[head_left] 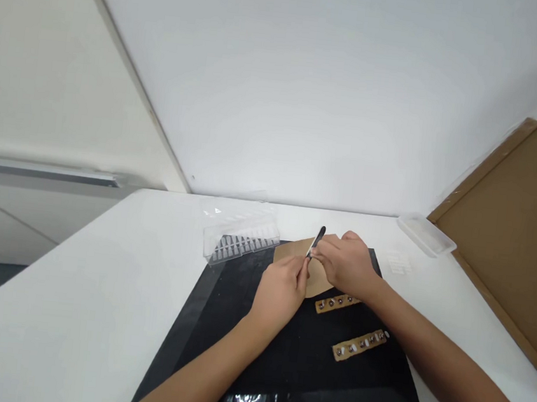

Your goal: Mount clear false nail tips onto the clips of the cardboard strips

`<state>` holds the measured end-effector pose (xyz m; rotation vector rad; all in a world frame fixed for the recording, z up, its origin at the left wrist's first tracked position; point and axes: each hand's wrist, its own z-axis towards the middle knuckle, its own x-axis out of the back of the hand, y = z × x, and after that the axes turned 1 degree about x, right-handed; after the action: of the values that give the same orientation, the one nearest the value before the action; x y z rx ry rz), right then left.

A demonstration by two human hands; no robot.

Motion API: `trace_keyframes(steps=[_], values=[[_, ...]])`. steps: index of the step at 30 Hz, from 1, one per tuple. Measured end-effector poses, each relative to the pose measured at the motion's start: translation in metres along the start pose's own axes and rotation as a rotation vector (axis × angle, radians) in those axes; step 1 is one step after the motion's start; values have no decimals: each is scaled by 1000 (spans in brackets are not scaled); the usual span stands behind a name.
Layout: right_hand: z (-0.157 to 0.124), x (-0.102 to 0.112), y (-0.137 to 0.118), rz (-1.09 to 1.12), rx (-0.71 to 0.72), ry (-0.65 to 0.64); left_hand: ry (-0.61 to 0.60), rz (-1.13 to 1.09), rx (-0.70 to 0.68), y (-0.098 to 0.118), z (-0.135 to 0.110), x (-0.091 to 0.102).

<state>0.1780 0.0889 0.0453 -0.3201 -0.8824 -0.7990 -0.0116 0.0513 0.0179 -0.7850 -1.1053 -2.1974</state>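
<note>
on the white table (72, 283) lies a black mat (281, 356); a clear box (239, 233) at its far edge holds rows of small white pieces. over brown card (289, 252), right hand (346, 263) grips a slim black tool (318, 237), left hand (281, 289) pinched at its lower tip; it points away, slightly right.

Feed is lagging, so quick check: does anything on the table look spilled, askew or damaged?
Nothing spilled or damaged. The clear plastic box sits askew, overlapping the far left corner of the black mat, and the two cardboard strips lie slanted. The left hand and right hand meet at a thin black tool over brown paper.
</note>
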Motion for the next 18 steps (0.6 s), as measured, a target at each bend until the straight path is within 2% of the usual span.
trace_keyframes(steps=[3,5,9,12,15,18], values=[[0,10,-4,22,-24,6,-5,1,-2,2,2,4],[0,21,-4,67,-55,39,-6,19,14,4,7,14],[-10,43,-3,117,-64,63,-51,176,159,2,21,48],[-34,50,0,128,-93,-2,-96,175,270,-1,23,82],[-65,49,5,186,-186,-74,-269,151,323,-3,7,112],[-89,44,10,239,-299,-59,-387,243,404,-8,-24,129]])
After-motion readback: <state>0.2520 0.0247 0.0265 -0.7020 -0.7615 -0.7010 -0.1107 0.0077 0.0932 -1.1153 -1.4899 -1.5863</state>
